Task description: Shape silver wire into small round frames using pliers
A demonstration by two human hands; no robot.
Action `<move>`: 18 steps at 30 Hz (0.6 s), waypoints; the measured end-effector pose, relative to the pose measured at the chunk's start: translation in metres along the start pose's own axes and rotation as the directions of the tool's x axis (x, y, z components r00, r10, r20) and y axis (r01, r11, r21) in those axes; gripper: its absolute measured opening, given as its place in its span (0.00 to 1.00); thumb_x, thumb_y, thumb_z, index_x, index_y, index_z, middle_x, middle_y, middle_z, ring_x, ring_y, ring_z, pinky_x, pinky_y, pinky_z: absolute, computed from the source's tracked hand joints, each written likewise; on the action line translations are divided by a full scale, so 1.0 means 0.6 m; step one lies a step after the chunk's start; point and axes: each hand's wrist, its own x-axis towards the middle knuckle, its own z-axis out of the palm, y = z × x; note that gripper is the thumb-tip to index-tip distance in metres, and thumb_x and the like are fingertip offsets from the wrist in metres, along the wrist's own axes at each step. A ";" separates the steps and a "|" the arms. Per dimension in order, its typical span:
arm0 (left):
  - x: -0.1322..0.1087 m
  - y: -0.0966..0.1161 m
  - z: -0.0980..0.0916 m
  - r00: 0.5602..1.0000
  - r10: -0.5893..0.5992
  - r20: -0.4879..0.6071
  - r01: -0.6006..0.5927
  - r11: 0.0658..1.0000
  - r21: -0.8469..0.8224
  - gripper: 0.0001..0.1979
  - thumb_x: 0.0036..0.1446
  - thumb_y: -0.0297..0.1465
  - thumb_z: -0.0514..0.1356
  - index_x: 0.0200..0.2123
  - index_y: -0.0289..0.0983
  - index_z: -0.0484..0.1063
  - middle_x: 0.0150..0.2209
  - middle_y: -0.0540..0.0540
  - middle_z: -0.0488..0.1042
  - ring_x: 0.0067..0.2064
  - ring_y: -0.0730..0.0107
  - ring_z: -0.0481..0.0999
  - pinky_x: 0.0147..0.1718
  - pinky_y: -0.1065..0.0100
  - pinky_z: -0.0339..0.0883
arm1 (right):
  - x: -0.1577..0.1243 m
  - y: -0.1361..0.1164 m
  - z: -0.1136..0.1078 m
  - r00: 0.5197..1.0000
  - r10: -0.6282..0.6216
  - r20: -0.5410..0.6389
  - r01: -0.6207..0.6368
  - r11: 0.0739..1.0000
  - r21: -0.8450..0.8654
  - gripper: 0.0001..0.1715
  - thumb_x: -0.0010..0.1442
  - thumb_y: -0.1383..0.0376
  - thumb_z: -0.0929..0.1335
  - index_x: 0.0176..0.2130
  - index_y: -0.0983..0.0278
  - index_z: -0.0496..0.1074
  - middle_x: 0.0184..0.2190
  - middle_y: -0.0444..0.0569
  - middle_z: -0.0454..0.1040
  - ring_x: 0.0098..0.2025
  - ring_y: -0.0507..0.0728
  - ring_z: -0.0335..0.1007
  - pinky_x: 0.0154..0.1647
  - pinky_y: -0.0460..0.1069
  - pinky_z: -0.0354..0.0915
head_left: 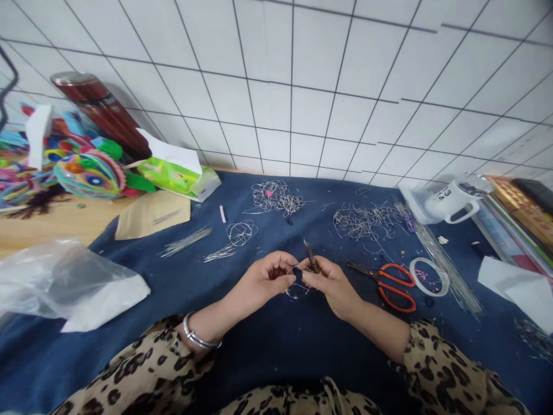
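Note:
Between my hands, above the dark blue cloth, is a thin wire ring [298, 295] with small beads along its lower curve. My left hand [270, 278] is closed, thumb and fingers pinching the ring's left side. My right hand [336, 286] is wrapped around a pair of pliers [311, 257], its dark jaws pointing up and away from me. The thumb and index finger of that hand also meet the ring's right side. Just to the right lie orange-handled scissors [398, 275], apart from my hand. Part of the pliers' handle is hidden in my palm.
Tangled wire loops [276, 197] and a wire heap [367, 222] lie toward the wall. A round dish [430, 276] holds pink beads beside long straight wires [453, 268]. At right stands a white mug [453, 202]; at left are a plastic bag [73, 282] and a red thermos [101, 112].

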 end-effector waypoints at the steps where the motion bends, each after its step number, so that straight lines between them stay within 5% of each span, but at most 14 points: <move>1: 0.000 0.000 -0.001 1.000 -0.003 0.004 0.003 1.000 -0.004 0.10 0.54 0.29 0.58 0.41 0.35 0.65 0.31 0.50 0.67 0.29 0.77 0.66 0.29 0.71 0.64 | 0.000 0.000 0.000 1.000 -0.001 -0.003 0.001 1.000 -0.006 0.13 0.54 0.59 0.67 0.38 0.63 0.68 0.30 0.43 0.65 0.31 0.50 0.59 0.36 0.47 0.57; 9: 0.000 -0.003 -0.003 0.998 0.009 -0.060 0.003 0.980 0.199 0.06 0.54 0.31 0.57 0.35 0.34 0.68 0.28 0.50 0.68 0.27 0.76 0.65 0.26 0.73 0.61 | 0.000 0.001 0.000 1.000 0.002 0.023 0.000 0.994 -0.109 0.12 0.54 0.58 0.67 0.37 0.63 0.68 0.28 0.42 0.64 0.29 0.49 0.58 0.34 0.46 0.57; 14: -0.002 -0.001 -0.006 0.978 0.200 -0.052 -0.149 0.856 0.495 0.05 0.55 0.31 0.57 0.31 0.36 0.70 0.28 0.49 0.70 0.30 0.73 0.68 0.30 0.71 0.61 | -0.003 0.003 0.004 0.998 0.025 0.052 -0.017 0.988 -0.156 0.15 0.54 0.58 0.67 0.40 0.63 0.67 0.30 0.42 0.65 0.30 0.49 0.60 0.34 0.46 0.58; 18: 0.000 -0.004 -0.009 0.949 0.310 -0.059 -0.220 0.783 0.581 0.05 0.56 0.30 0.57 0.32 0.37 0.72 0.29 0.49 0.72 0.32 0.71 0.70 0.33 0.70 0.62 | -0.004 0.002 0.002 0.998 0.034 0.045 -0.025 0.983 -0.180 0.20 0.51 0.60 0.69 0.44 0.62 0.65 0.32 0.43 0.65 0.33 0.50 0.61 0.36 0.47 0.60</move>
